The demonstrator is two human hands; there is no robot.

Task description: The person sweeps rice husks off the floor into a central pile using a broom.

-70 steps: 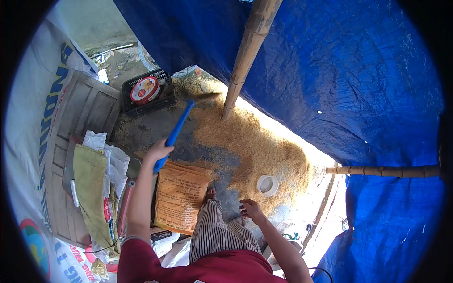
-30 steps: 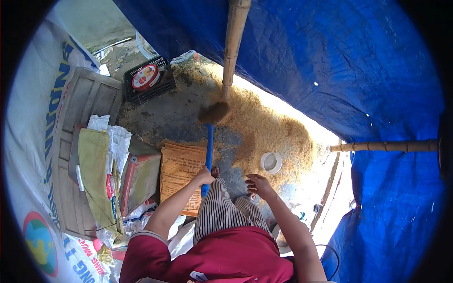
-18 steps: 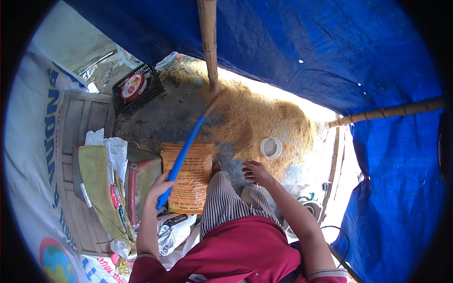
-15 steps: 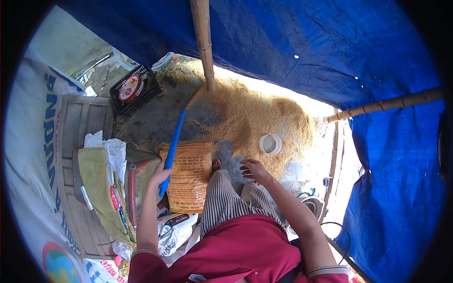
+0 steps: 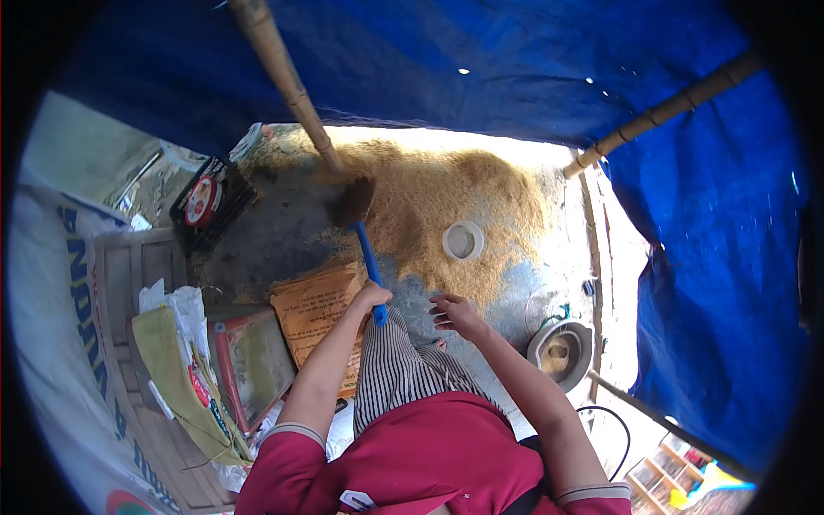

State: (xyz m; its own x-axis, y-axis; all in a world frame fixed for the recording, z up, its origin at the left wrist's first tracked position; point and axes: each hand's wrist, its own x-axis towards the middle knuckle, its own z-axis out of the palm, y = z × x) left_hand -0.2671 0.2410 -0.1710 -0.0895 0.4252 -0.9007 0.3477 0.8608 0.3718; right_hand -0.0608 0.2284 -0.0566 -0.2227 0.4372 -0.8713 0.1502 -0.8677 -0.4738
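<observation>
My left hand [image 5: 372,297] is wrapped round the blue handle of a shovel [image 5: 368,250]. The brown, broad blade is at the near-left edge of a heap of golden grain [image 5: 412,193] spread over the grey floor. My right hand [image 5: 457,316] hangs free to the right of the handle, fingers apart and holding nothing. Beyond it, a round white tub [image 5: 463,240] rests among the grain. Below my left hand, printed orange-brown sacks [image 5: 313,305] lie flat on the floor.
A bamboo pole [image 5: 296,99] stands by the blue tarp [image 5: 515,69]. At left are a black crate [image 5: 225,206] and a red-framed object [image 5: 230,378] beside folded sacks [image 5: 167,369]. A grey basin [image 5: 536,352] holding some grain sits right; a wooden frame [image 5: 657,481] lies lower right.
My left hand has carried the shovel right, toward my body's middle, and its blade has turned so its broad face shows. My right hand stays open. The view has shifted, revealing the basin more fully.
</observation>
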